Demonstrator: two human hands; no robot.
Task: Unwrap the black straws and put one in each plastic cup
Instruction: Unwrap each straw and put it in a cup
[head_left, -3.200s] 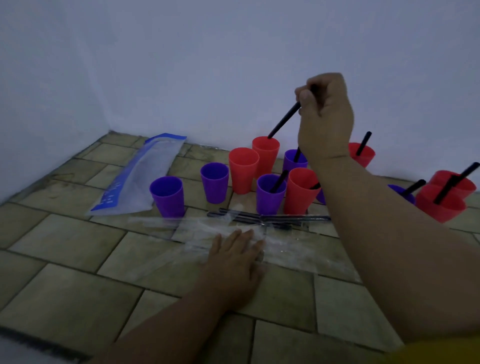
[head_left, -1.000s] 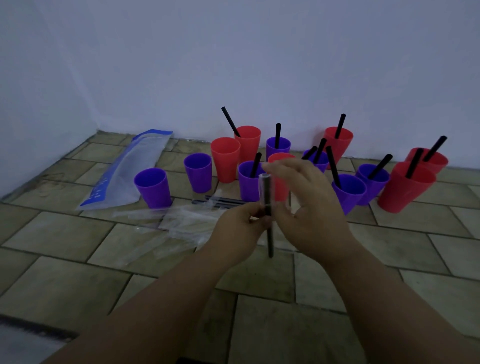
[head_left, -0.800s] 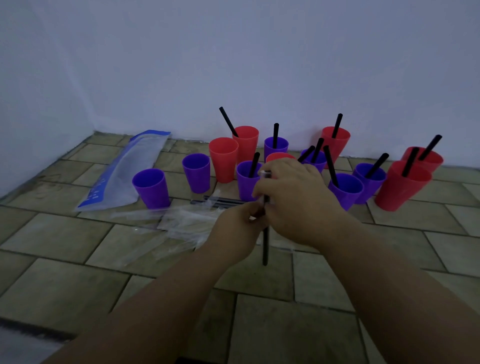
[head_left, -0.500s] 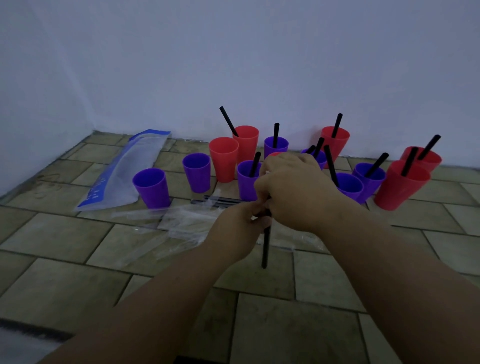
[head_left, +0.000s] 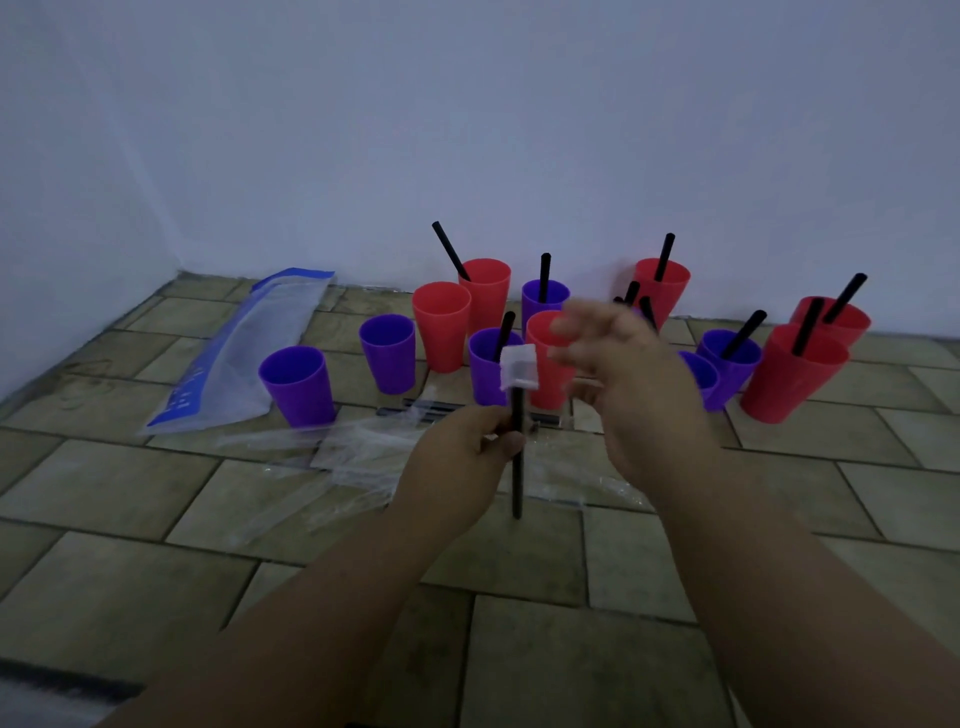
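Noted roughly four cups (head_left: 298, 384) unfilled, toward floor's (head_left: 156, 519) left edge. Pinching straw (head_left: 516, 467), wrapper (head_left: 519, 366) at tip, in left hand (head_left: 457, 467); right hand (head_left: 634, 384) blurred, seemingly released.

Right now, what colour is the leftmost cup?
The leftmost cup is purple; the head view shows it.
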